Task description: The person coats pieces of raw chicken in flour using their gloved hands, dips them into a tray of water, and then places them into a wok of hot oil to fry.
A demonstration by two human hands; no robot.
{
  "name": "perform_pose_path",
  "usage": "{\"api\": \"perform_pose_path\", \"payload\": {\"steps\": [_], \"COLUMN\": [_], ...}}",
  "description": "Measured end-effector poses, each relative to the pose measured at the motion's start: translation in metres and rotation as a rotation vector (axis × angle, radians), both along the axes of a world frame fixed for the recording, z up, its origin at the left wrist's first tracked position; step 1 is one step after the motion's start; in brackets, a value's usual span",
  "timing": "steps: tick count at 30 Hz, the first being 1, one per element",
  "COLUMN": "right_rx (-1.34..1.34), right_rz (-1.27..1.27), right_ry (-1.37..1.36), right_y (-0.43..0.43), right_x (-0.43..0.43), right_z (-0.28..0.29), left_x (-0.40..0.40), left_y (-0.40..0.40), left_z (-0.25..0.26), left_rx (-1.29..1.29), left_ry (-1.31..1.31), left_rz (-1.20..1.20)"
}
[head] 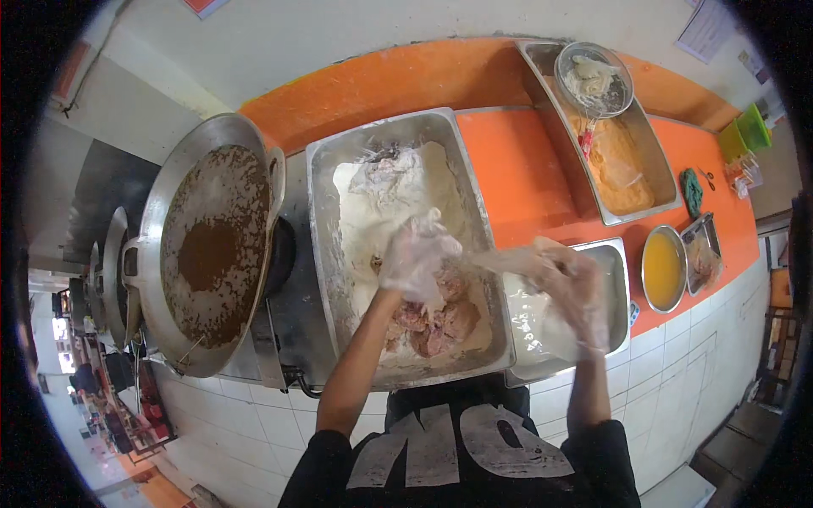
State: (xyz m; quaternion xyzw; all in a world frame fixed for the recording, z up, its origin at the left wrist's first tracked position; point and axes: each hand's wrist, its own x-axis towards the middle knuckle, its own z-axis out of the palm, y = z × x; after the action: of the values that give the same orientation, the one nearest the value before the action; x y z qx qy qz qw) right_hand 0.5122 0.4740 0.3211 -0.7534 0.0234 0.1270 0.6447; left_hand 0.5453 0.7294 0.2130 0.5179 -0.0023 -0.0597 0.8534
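My left hand point(416, 257), in a clear plastic glove dusted with flour, is over a deep steel tray point(321, 254). White flour point(356, 222) lines the tray, with a flour-coated piece point(387, 178) at its far end. Raw meat pieces point(444, 330) lie at the near end, just below my left hand. My right hand point(568, 286), also gloved, hangs above a smaller steel pan point(616, 267) of pale liquid point(533, 330). A pale strip point(505, 259) extends from it towards my left hand; blur hides whether this is loose glove or something held. The fingers of both hands are blurred.
A large wok point(149, 209) of bubbling brown oil point(209, 254) stands at left. At right are a long pan of orange powder point(619, 171), a glass bowl point(594, 79) on its rim, a bowl of yellow liquid point(662, 270), a small tray point(702, 254) and scissors point(708, 179).
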Motion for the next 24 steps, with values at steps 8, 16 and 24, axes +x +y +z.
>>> {"api": "perform_pose_path", "payload": {"steps": [8, 16, 24], "right_rx": [-1.204, -1.102, -0.843], "right_rz": [0.333, 0.238, 0.05], "right_ry": [-0.138, -0.422, 0.147], "right_y": [-0.079, -0.035, -0.082], "right_x": [-0.035, -0.07, -0.049], "right_z": [-0.086, -0.201, -0.004], "left_x": [0.12, 0.089, 0.043], "left_y": [0.072, 0.082, 0.071], "left_z": [-0.134, -0.117, -0.051], "left_rx": [1.911, 1.768, 1.822], "left_ry": [0.055, -0.044, -0.001], "left_rz": [0.353, 0.203, 0.269]}}
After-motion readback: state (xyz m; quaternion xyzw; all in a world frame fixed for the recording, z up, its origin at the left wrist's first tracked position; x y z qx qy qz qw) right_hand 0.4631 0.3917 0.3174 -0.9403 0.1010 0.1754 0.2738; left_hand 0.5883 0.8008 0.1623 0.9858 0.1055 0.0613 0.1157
